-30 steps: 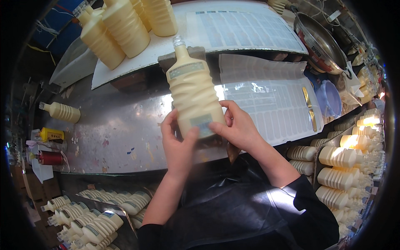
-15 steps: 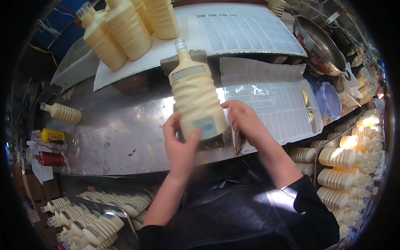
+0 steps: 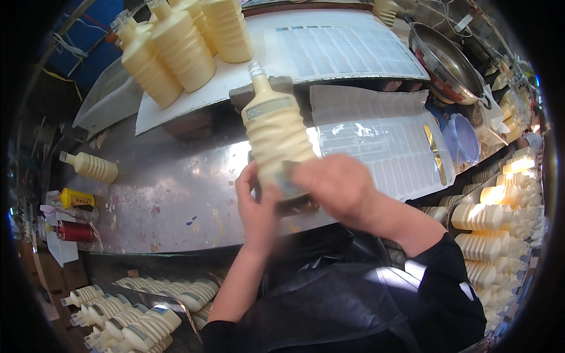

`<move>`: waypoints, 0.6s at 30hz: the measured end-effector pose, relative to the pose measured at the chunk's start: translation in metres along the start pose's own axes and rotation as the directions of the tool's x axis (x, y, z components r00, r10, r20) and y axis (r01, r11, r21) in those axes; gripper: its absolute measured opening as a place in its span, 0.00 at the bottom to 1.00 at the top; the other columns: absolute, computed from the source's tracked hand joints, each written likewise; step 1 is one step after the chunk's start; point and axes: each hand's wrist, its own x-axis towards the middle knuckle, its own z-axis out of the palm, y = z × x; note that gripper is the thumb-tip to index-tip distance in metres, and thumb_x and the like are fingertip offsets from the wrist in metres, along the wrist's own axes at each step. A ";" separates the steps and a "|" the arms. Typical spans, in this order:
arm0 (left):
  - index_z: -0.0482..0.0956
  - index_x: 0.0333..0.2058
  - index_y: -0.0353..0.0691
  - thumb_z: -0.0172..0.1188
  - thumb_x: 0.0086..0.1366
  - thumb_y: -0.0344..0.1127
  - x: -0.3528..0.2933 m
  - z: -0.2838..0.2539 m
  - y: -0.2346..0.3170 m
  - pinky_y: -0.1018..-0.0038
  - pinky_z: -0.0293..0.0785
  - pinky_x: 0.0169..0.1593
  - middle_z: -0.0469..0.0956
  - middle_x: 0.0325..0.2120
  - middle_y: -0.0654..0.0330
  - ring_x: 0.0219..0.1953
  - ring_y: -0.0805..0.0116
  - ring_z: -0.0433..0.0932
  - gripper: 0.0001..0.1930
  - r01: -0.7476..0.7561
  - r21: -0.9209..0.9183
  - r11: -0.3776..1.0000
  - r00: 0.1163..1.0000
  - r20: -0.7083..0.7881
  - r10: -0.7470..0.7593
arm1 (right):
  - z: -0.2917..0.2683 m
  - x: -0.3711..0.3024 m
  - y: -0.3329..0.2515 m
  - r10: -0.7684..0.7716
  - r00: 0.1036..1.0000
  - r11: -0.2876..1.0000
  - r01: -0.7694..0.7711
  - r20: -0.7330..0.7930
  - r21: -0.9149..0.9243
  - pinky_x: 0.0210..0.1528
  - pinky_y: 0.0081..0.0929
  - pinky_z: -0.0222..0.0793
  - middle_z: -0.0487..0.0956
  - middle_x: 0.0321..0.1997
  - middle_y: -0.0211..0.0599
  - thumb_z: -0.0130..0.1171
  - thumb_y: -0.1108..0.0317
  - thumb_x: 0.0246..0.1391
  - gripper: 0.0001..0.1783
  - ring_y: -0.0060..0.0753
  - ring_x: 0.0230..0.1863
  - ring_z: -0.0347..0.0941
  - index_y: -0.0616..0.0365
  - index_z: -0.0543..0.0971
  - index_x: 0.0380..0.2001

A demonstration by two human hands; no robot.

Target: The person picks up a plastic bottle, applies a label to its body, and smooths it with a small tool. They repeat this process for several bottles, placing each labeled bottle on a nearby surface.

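A cream-coloured bottle with a wavy ribbed body and a clear neck lies tilted before me, its neck against a grey block. It carries a grey band near the shoulder and a bluish label near the base. My left hand grips the lower left side, thumb on the front near the base. Across the lower right my right hand is closed and blurred, its fingers over the label. Something dark shows at its fingertips, too smeared to name.
Several cream bottles stand at the back left on a white board. Label sheets lie right of the bottle, a gold strip on them. Beyond are a blue-violet basin and a metal pan. Bottles fill racks below.
My right hand has moved from beside the bottle, where it held a dark flat piece, leftward onto the label. My left hand keeps its grip on the bottle.
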 end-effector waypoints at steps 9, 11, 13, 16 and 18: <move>0.67 0.65 0.34 0.38 0.82 0.43 0.004 -0.006 -0.008 0.67 0.67 0.64 0.72 0.56 0.56 0.57 0.66 0.72 0.23 0.077 -0.296 0.952 0.997 0.036 -0.069 | 0.015 0.002 -0.041 -0.034 0.998 0.997 0.038 0.056 -0.072 0.42 0.27 0.76 0.82 0.41 0.42 0.61 0.73 0.44 0.14 0.37 0.43 0.83 0.64 0.82 0.38; 0.66 0.66 0.34 0.36 0.82 0.48 0.006 -0.009 -0.008 0.66 0.68 0.62 0.73 0.54 0.56 0.54 0.67 0.73 0.27 0.073 -0.357 0.931 0.995 0.086 -0.046 | 0.027 -0.003 -0.049 -0.110 0.985 0.990 0.121 0.135 -0.076 0.40 0.27 0.75 0.81 0.40 0.41 0.60 0.73 0.44 0.13 0.34 0.41 0.82 0.63 0.81 0.35; 0.65 0.67 0.34 0.37 0.82 0.50 0.007 -0.011 -0.015 0.66 0.67 0.63 0.73 0.54 0.56 0.55 0.67 0.72 0.28 0.042 -0.290 0.956 0.997 0.076 -0.021 | 0.038 -0.006 -0.052 -0.138 0.986 0.988 0.144 0.090 -0.063 0.38 0.28 0.75 0.79 0.36 0.41 0.61 0.75 0.47 0.06 0.36 0.37 0.80 0.63 0.79 0.31; 0.64 0.67 0.34 0.37 0.80 0.53 0.000 -0.002 -0.001 0.63 0.61 0.67 0.70 0.57 0.54 0.60 0.62 0.67 0.30 -0.012 -0.159 0.987 1.000 0.011 0.014 | 0.026 -0.003 -0.042 0.407 0.912 0.900 -0.389 -0.059 0.197 0.34 0.38 0.75 0.79 0.33 0.46 0.61 0.72 0.54 0.09 0.48 0.34 0.80 0.61 0.77 0.38; 0.65 0.67 0.35 0.39 0.79 0.53 -0.002 0.003 0.004 0.60 0.56 0.71 0.67 0.60 0.51 0.65 0.56 0.63 0.30 -0.161 0.176 0.971 0.987 0.003 0.163 | 0.027 0.000 -0.026 0.717 0.695 0.633 -0.613 -0.058 0.474 0.45 0.30 0.75 0.79 0.45 0.47 0.60 0.76 0.59 0.20 0.35 0.43 0.81 0.62 0.68 0.53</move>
